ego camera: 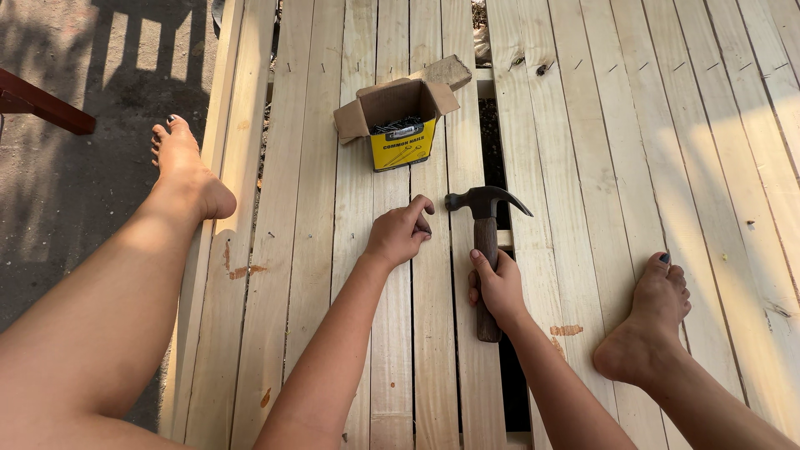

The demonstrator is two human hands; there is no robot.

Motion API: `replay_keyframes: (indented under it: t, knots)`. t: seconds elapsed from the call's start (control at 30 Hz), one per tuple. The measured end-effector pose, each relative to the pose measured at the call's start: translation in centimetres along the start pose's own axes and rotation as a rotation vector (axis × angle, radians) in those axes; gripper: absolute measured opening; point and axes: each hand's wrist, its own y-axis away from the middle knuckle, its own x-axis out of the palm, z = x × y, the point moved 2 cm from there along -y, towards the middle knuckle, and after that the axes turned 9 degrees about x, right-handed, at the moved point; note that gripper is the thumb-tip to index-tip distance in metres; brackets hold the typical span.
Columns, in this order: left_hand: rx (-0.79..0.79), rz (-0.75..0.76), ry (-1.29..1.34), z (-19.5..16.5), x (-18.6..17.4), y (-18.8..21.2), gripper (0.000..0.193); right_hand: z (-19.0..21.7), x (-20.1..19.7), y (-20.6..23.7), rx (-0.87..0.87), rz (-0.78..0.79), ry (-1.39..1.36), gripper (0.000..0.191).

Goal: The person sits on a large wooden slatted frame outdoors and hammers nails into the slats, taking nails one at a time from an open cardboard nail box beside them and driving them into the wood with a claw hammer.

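Down on the pale wooden slats, the left hand rests with fingers curled, thumb and forefinger pinched together over the board; the grip looks closed on something small, perhaps a nail, though it is too tiny to tell for sure. Just beside it, the right hand has its grip clamped around the dark wooden handle of a claw hammer, whose steel head lies on the slat, claw pointing right, close to the left fingertips. Further up the boards sits an open cardboard box of nails, flaps spread, with a loose wood offcut touching its far side. Bare feet flank the work, the left foot on the frame edge, the right foot flat on the slats. Risk, as I judge it: the hammer head is so near those pinching fingers that a glancing strike could catch them, and the dark gap between slats beside the hammer could swallow a dropped nail.
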Motion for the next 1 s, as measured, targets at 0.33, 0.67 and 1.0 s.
replay_keyframes:
  t: [0.33, 0.67, 1.0]
  knots:
    - [0.020, 0.003, -0.077, -0.2, 1.0, 0.0, 0.048, 1.8, 0.7, 2.6, 0.005, -0.112, 0.300, 0.031]
    - [-0.027, -0.078, 0.052, 0.1, 1.2, 0.6, 0.050, 3.5, 0.9, 7.2, -0.115, -0.184, 0.813, 0.039]
    - [0.031, -0.321, 0.081, 1.9, -0.6, 2.1, 0.041, 5.0, 0.4, 8.5, -0.268, -0.268, 0.601, 0.033]
